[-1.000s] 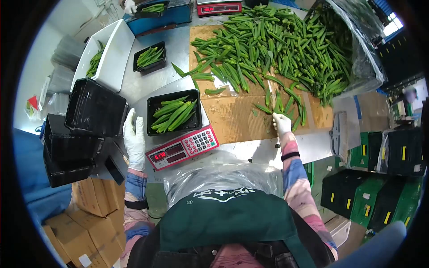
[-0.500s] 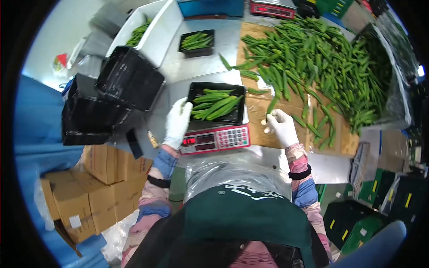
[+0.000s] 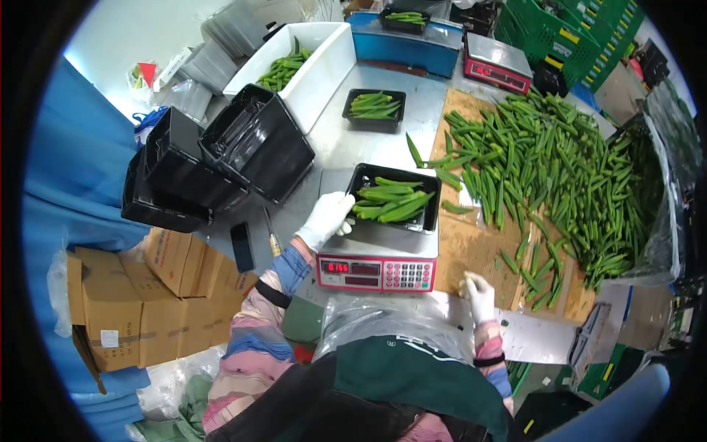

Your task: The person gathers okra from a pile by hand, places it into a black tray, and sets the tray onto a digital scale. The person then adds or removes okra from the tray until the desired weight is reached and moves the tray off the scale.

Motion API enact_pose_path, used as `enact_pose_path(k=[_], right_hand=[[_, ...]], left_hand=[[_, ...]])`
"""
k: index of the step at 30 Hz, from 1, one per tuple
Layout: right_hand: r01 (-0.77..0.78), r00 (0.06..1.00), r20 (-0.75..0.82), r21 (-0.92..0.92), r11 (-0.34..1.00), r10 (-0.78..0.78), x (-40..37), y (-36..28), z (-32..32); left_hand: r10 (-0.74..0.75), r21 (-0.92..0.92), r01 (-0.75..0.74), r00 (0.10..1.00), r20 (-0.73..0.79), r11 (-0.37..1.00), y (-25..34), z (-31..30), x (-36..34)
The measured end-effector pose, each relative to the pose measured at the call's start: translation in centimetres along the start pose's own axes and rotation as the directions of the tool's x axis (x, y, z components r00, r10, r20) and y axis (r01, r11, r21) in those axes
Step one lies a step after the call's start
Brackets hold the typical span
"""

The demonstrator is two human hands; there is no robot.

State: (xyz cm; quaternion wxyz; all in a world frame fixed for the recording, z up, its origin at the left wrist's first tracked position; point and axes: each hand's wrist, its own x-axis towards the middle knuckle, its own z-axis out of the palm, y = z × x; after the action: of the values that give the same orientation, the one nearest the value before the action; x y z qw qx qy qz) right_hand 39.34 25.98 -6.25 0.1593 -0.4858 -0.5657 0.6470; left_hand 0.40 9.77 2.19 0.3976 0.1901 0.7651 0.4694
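Okra sits in the tray on the scale, reading below its earlier 0.170. Your curled left hand meets the eight-o'clock rim; your half-curled right hand has withdrawn to five o'clock; I can't tell either's grip. Bench opens at ten.

Your table has a metal top. Directly on it, nearest you, stands a red-fronted scale. To your right lies a cardboard sheet bearing loose okra. To your left: a phone, a wooden-handled tool and tilted stacks of black trays. Farther from you stand a filled tray, a white bin, a blue bin and a second scale.
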Motion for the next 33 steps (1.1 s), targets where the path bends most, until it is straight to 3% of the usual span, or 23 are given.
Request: enact_pose_path(k=[6,8,11,14,17,20,22,23,24,25,26,27,28,30,32,33], right_hand=[[-0.025,0.981,-0.194,0.036,0.999,0.032,-3.2,5.2,-3.7],[-0.016,0.975,-0.223,0.022,1.000,0.020,-3.7,5.7,-4.3],[0.003,0.973,-0.231,0.081,0.997,0.016,-3.6,6.8,-4.8],[0.000,0.975,-0.223,0.086,0.996,0.020,-3.2,6.7,-4.9],[0.020,0.980,-0.199,0.095,0.995,-0.001,-2.9,6.6,-4.6],[0.011,0.983,-0.185,0.033,0.999,-0.005,-3.0,5.1,-3.5],[-0.005,0.989,-0.145,0.099,0.995,0.019,-2.7,5.3,-3.4],[-0.057,0.981,-0.176,0.125,0.990,0.079,-3.2,3.7,-2.6],[-0.013,0.986,-0.169,0.006,1.000,0.014,-3.7,2.5,-2.6],[-0.058,0.984,-0.168,0.041,0.997,0.064,-3.9,1.9,-2.3],[-0.013,0.990,-0.137,0.054,0.998,0.021,-3.2,4.7,-3.0],[0.005,0.994,-0.113,0.038,0.999,-0.001,-3.0,5.7,-3.2],[-0.081,0.988,-0.134,-0.032,0.996,0.076,-3.6,4.1,-2.9],[-0.087,0.989,-0.125,-0.007,0.996,0.085,-3.9,4.4,-2.7],[-0.115,0.985,-0.127,-0.001,0.993,0.113,-4.1,4.7,-2.4],[-0.125,0.985,-0.122,-0.004,0.992,0.124,-4.2,4.9,-2.4]], left_hand=[[0.106,-0.009,-0.108,0.985,-0.134,0.994,2.1,-2.3,11.1],[-0.001,0.073,0.014,0.986,-0.165,0.997,2.2,-3.3,15.9],[-0.001,0.102,0.029,0.964,-0.264,0.994,-0.4,-4.4,22.0],[-0.156,-0.164,0.100,0.910,-0.384,0.981,-3.9,-5.1,27.0],[0.056,-0.034,-0.094,0.808,-0.587,0.995,-7.4,-5.6,30.2],[0.535,0.405,-0.361,0.670,-0.514,0.840,3.0,-3.6,16.9],[0.824,0.593,-0.575,0.436,-0.361,0.564,9.0,-3.4,7.9],[0.845,0.577,-0.622,0.325,-0.425,0.530,9.3,-5.0,7.3],[0.824,0.661,-0.493,0.371,-0.428,0.566,12.5,-5.8,3.4],[0.850,0.908,-0.068,0.387,-0.357,0.413,16.8,-5.5,-1.6],[0.887,0.918,-0.009,0.263,-0.380,0.396,15.4,-7.9,-1.2],[0.849,0.896,0.005,0.318,-0.423,0.445,13.7,-10.8,-1.1],[0.754,0.866,0.086,0.454,-0.475,0.493,11.2,-14.6,0.1],[0.612,0.817,0.007,0.659,-0.437,0.576,8.8,-18.2,0.4],[0.591,0.735,-0.184,0.731,-0.342,0.653,7.3,-22.0,2.0],[0.541,0.630,-0.228,0.758,-0.364,0.743,6.7,-23.8,3.5]])
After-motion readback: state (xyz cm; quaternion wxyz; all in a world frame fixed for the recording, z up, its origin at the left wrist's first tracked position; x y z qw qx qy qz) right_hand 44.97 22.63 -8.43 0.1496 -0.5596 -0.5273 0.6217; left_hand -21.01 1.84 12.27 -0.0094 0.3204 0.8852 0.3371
